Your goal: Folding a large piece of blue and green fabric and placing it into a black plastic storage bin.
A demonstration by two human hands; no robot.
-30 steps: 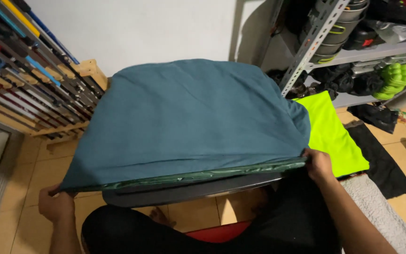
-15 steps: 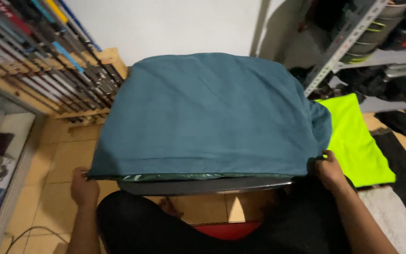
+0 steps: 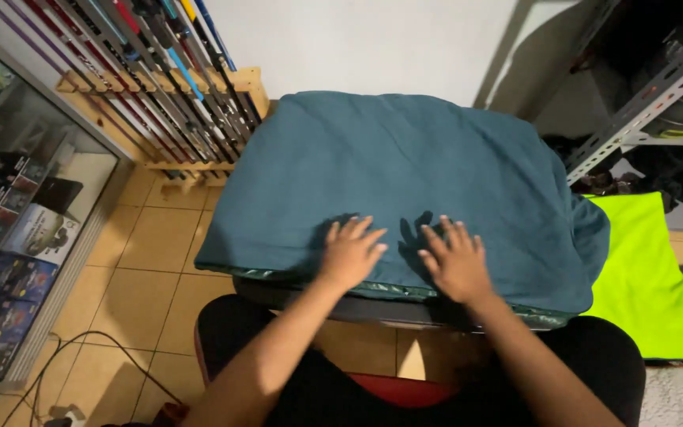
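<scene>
A teal cloth (image 3: 405, 174) lies draped over a dark board (image 3: 373, 310) in front of me, hanging over its edges. My left hand (image 3: 351, 253) rests flat on the cloth near its front edge, fingers spread. Beside it, a little to the right, my right hand (image 3: 456, 261) also presses flat on the cloth with fingers apart. Neither hand holds anything. My dark-clothed legs (image 3: 294, 387) sit below the board.
A wooden rack of coloured rods (image 3: 160, 87) leans at the left. A glass display case (image 3: 17, 237) stands at far left. A bright green cloth (image 3: 650, 277) lies on the floor at right, below a metal shelf (image 3: 650, 95). A cable (image 3: 81, 356) runs over the tiles.
Both hands left the cloth's front corners and came to the middle, now lying flat on top. The view tilted further down and left.
</scene>
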